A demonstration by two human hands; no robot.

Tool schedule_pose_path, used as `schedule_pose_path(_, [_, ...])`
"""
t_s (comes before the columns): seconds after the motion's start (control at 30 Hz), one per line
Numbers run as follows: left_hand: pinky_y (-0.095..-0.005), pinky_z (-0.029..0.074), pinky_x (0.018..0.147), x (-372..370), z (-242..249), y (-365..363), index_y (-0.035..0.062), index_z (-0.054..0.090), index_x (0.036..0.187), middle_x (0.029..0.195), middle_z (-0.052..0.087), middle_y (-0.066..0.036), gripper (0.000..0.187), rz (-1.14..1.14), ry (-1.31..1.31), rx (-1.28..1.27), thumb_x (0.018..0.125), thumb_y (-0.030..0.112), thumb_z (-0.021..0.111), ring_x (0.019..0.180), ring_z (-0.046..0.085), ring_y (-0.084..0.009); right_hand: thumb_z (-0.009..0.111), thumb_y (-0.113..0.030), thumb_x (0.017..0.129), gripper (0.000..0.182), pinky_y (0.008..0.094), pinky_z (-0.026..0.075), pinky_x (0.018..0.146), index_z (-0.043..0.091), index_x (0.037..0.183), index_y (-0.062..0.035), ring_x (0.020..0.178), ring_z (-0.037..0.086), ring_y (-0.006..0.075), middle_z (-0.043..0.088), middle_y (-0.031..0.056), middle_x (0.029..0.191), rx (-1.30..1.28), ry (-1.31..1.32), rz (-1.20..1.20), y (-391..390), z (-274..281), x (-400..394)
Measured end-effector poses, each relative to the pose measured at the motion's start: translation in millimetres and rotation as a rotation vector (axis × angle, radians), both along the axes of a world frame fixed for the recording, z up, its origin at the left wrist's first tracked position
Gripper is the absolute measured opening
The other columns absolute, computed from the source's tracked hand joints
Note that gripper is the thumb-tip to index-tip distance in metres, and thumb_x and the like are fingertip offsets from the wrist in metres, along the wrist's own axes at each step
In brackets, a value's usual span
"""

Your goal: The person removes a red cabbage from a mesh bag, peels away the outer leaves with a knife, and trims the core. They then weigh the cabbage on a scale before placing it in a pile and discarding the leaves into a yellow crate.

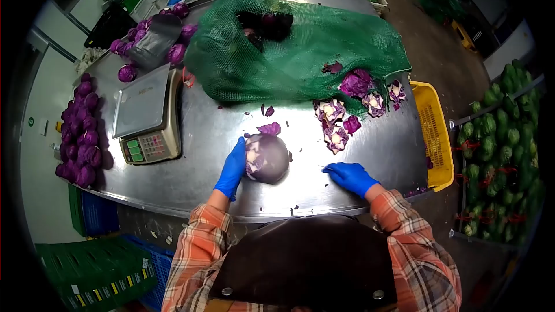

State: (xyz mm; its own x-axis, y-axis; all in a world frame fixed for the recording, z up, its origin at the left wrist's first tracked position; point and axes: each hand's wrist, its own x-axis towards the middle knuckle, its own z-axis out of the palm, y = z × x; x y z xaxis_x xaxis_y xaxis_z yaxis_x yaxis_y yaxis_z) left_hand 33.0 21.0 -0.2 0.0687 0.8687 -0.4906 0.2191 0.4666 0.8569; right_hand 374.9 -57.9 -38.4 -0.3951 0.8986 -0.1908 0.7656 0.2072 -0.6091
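My left hand (233,169), in a blue glove, grips the left side of a red cabbage (273,159) that rests on the steel table. The cabbage's pale cut stem end faces that hand. To the right, apart from the cabbage, my right hand (348,177) is closed low over the tabletop. A thin, pale sliver like a small knife's blade (324,166) sticks out from its fingertips; the handle is hidden. A loose purple leaf (269,129) lies just behind the cabbage. Trimmed stem pieces with leaf bits (335,137) lie beyond my right hand.
A green mesh sack (324,40) with cabbages inside spreads across the back. At left stand a weighing scale (147,110) and a pile of red cabbages (81,136). A yellow crate (442,156) sits off the right edge, near a rack of green vegetables (500,144).
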Motion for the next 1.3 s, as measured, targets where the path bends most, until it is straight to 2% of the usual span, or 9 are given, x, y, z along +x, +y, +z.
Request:
schedule_pose_path(0.07, [-0.0282,0.04,0.097,-18.4,-9.5,7.6,0.0055,0.051,0.133,0.121,0.058,-0.016,0.05,-0.003,0.011,-0.24,0.099,0.041,0.039,0.11,0.055,-0.0198,0.051,-0.031,0.094,0.025,0.0381,0.052,0.078,0.062,0.109,-0.0137,0.09,0.064,0.0322,0.066,0.0118,0.104,-0.105,-0.038,-0.071,1.0,9.9,7.7])
schedule_pose_path(0.17, [-0.0294,0.041,0.095,16.6,15.1,-0.3,0.0058,0.051,0.134,0.118,0.06,-0.014,0.048,0.024,-0.054,0.445,0.098,0.037,0.047,0.108,0.056,-0.0182,0.05,-0.033,0.094,0.027,0.0398,0.051,0.081,0.062,0.111,-0.0149,0.09,0.064,0.0326,0.065,0.0124,0.106,-0.136,0.062,-0.138,-0.6,23.3,7.0])
schedule_pose_path(0.3, [-0.0281,0.04,0.097,8.9,-2.4,13.1,0.0091,0.052,0.133,0.117,0.061,-0.011,0.044,-0.195,-0.035,0.288,0.096,0.032,0.053,0.11,0.055,-0.0161,0.055,-0.025,0.091,0.024,0.038,0.053,0.076,0.062,0.112,-0.0152,0.085,0.065,0.0313,0.066,0.0103,0.101,0.088,0.167,-0.005,9.1,44.1,-28.4])
schedule_pose_path(0.5, [-0.0292,0.041,0.096,23.7,5.6,16.5,0.0076,0.056,0.129,0.122,0.061,-0.01,0.045,-0.124,0.072,0.229,0.095,0.038,0.051,0.11,0.057,-0.0191,0.055,-0.021,0.089,0.02,0.0388,0.052,0.066,0.061,0.107,-0.0158,0.075,0.063,0.031,0.063,0.01,0.089,0.269,0.089,0.163,29.6,36.6,-41.0])
schedule_pose_path(0.67, [-0.0312,0.039,0.1,0.8,0.3,38.8,0.0073,0.048,0.135,0.125,0.059,-0.013,0.052,-0.209,0.353,-0.002,0.094,0.039,0.053,0.114,0.056,-0.0243,0.05,-0.03,0.093,0.025,0.0413,0.051,0.078,0.061,0.109,-0.0138,0.089,0.064,0.0329,0.065,0.0129,0.102,-0.093,-0.12,-0.021,6.6,20.7,26.8])
schedule_pose_path(0.77, [-0.0326,0.039,0.1,28.7,-11.3,30.4,0.0092,0.039,0.142,0.126,0.057,-0.017,0.062,-0.098,0.253,0.65,0.092,0.041,0.056,0.115,0.055,-0.0275,0.049,-0.034,0.095,0.03,0.0412,0.05,0.082,0.06,0.112,-0.0123,0.094,0.063,0.0339,0.065,0.0143,0.107,-0.149,-0.014,-0.164,3.4,26.0,35.0])
schedule_pose_path(0.9, [-0.0291,0.039,0.1,22.1,4.3,44.3,0.0092,0.033,0.145,0.132,0.051,-0.016,0.065,-0.219,-0.138,0.138,0.092,0.036,0.058,0.117,0.051,-0.019,0.052,-0.032,0.094,0.03,0.0381,0.051,0.084,0.06,0.115,-0.0118,0.096,0.063,0.0329,0.065,0.0138,0.107,-0.071,0.164,-0.203,9.7,32.8,8.8])
schedule_pose_path(1.1, [-0.0315,0.025,0.111,56.7,16.9,43.9,0.0065,0.033,0.145,0.148,0.035,-0.011,0.059,-0.127,-0.293,0.208,0.095,0.033,0.053,0.136,0.033,-0.0208,0.055,-0.026,0.092,0.021,0.0387,0.052,0.074,0.061,0.109,-0.0147,0.085,0.064,0.0313,0.066,0.011,0.098,0.27,0.223,-0.101,45.8,40.1,-33.0])
schedule_pose_path(1.3, [-0.0319,0.022,0.113,48.9,-9.9,49.4,0.0033,0.034,0.143,0.149,0.034,-0.012,0.053,-0.127,-0.302,0.32,0.099,0.03,0.045,0.137,0.03,-0.0206,0.045,-0.029,0.095,0.024,0.0415,0.05,0.075,0.06,0.105,-0.0119,0.089,0.062,0.0343,0.064,0.0134,0.099,0.141,0.17,-0.079,56.8,19.3,-18.3])
